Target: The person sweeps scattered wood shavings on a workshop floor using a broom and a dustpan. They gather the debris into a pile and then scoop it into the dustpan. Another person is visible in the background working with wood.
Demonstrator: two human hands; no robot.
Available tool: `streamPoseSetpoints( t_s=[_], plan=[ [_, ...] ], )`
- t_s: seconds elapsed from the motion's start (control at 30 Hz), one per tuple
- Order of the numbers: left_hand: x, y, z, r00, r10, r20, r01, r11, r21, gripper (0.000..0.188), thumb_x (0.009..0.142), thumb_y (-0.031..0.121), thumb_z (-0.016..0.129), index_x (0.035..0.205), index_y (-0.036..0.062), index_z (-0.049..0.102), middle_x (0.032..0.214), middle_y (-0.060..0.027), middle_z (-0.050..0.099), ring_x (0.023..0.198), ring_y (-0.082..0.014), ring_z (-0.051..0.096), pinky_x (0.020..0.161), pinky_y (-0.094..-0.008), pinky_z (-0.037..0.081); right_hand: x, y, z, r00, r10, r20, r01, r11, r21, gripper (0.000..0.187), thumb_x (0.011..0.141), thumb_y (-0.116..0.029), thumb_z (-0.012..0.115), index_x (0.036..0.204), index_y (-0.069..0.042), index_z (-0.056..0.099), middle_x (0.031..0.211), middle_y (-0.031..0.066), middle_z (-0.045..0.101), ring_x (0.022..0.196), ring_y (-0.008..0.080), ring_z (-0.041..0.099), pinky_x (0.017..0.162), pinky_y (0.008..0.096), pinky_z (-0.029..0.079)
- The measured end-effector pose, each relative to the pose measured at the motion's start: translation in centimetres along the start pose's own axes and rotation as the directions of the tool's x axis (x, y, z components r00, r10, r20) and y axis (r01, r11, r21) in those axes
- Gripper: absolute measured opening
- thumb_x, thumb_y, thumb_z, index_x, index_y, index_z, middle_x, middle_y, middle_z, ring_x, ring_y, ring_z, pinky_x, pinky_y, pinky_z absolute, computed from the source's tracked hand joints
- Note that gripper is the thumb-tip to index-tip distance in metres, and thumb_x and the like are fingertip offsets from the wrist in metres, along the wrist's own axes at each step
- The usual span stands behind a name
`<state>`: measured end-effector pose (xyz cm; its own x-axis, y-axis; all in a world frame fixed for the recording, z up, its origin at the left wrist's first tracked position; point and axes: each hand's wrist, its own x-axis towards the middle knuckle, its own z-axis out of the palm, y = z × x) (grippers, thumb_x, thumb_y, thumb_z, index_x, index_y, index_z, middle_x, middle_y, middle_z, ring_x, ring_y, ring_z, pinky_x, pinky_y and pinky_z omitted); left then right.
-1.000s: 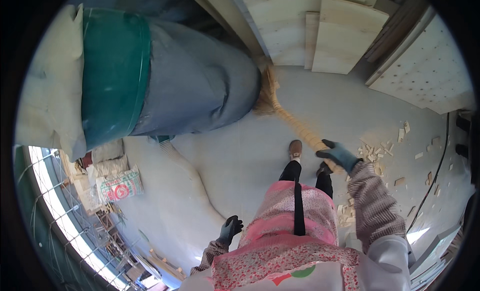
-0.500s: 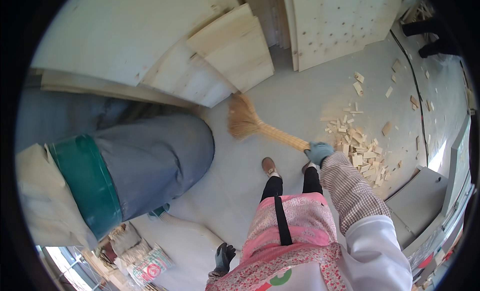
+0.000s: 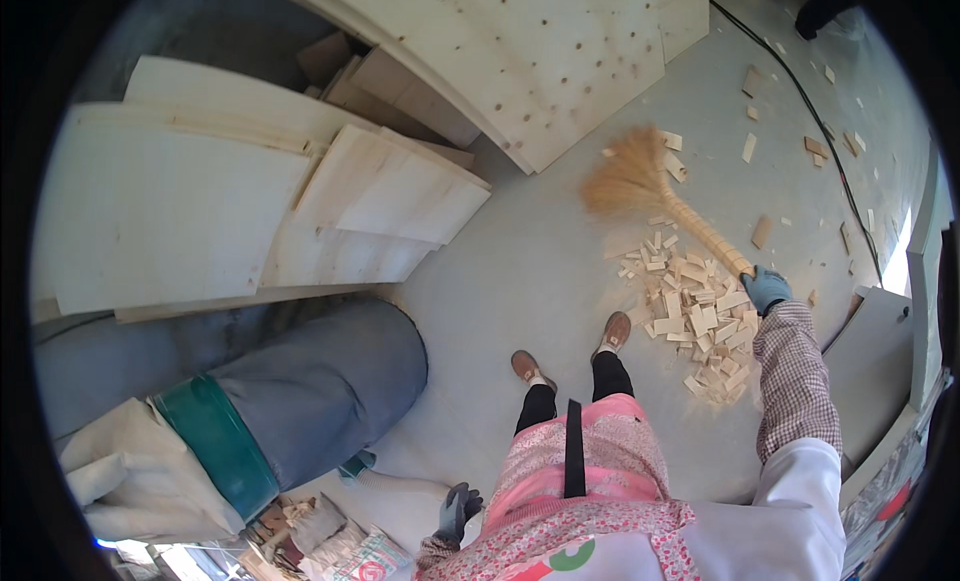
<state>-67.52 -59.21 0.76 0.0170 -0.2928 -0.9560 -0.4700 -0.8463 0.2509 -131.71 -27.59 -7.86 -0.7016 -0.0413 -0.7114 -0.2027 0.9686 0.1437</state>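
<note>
My right hand (image 3: 767, 289), in a grey-blue glove, is wrapped round the handle of a straw broom (image 3: 698, 226). The broom's bristles fan out at its far left end, on the floor by two loose wood pieces. Just left of the handle and nearer me lies a heap of pale wood offcuts (image 3: 700, 316), with fine sawdust at its edges. My left hand (image 3: 458, 511), in a dark grey glove, hangs low by my left side. Its fingers are loosely apart and it holds nothing.
Plywood panels (image 3: 190, 201) lean at the left, and a knotted board (image 3: 560, 61) stands at the far side. A grey and green dust-collector bag (image 3: 320, 391) lies left of my feet. A black cable (image 3: 815, 116) crosses the floor among scattered scraps. Grey panels (image 3: 875, 341) stand at right.
My right hand has swung the broom rightward and away, its bristles moving from the leaning panels to beyond the offcut heap. The view has turned right, and my feet have shifted apart.
</note>
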Motion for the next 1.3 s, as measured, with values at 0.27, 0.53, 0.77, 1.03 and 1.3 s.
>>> streamPoseSetpoints(
  t_s=[0.27,0.53,0.77,1.03,1.3],
  plan=[
    [-4.6,5.6,8.7,0.989,0.103,-0.103,-0.077,0.969,0.235,0.041,0.079,0.029,0.056,0.110,0.0067,0.042,0.091,-0.0132,0.056,0.076,-0.0219,0.057,0.065,-0.0321,0.048,-2.0,11.7,2.0,0.989,0.098,-0.107,-0.058,0.944,0.325,0.045,0.080,-0.042,0.039,0.095,-0.001,0.051,0.086,0.0219,0.056,0.082,0.0346,0.054,0.072,0.0421,0.042],
    [-4.9,9.2,12.7,0.984,0.168,-0.051,-0.134,0.908,0.397,0.046,0.079,0.032,0.055,0.113,0.0066,0.038,0.098,-0.0157,0.054,0.081,-0.0238,0.056,0.070,-0.0352,0.048,-13.9,8.0,5.7,0.989,-0.144,0.044,0.125,0.949,0.290,0.056,0.075,-0.043,0.047,0.114,-0.005,0.034,0.078,0.0188,0.058,0.074,0.0313,0.058,0.067,0.0414,0.043],
    [-4.8,14.5,13.9,0.969,0.244,-0.023,-0.209,0.870,0.448,0.041,0.079,0.031,0.055,0.106,0.0041,0.040,0.096,-0.0143,0.054,0.080,-0.0247,0.057,0.070,-0.0343,0.047,-7.3,1.4,10.1,0.917,-0.322,0.234,0.336,0.942,-0.020,0.045,0.077,-0.028,0.044,0.111,0.000,0.039,0.090,0.0123,0.060,0.085,0.0236,0.058,0.068,0.0379,0.045],
    [-3.3,17.6,12.2,0.946,0.223,0.234,-0.323,0.638,0.699,0.033,0.080,0.026,0.053,0.101,0.0027,0.043,0.092,-0.0139,0.056,0.081,-0.0233,0.056,0.071,-0.0338,0.047,-10.3,12.0,8.5,0.980,0.164,0.109,-0.168,0.985,0.033,0.048,0.075,-0.038,0.047,0.110,-0.005,0.041,0.091,0.0152,0.059,0.082,0.0272,0.058,0.071,0.0384,0.044],
    [5.9,24.7,11.2,0.645,0.249,0.722,-0.764,0.199,0.614,0.032,0.086,0.025,0.042,0.107,-0.0002,0.043,0.095,-0.0147,0.055,0.084,-0.0202,0.055,0.076,-0.0318,0.045,-21.7,11.1,9.9,0.917,0.391,-0.071,-0.354,0.886,0.300,0.048,0.076,-0.040,0.048,0.111,-0.007,0.041,0.079,0.0176,0.059,0.070,0.0313,0.058,0.064,0.0414,0.044]
  ],
)
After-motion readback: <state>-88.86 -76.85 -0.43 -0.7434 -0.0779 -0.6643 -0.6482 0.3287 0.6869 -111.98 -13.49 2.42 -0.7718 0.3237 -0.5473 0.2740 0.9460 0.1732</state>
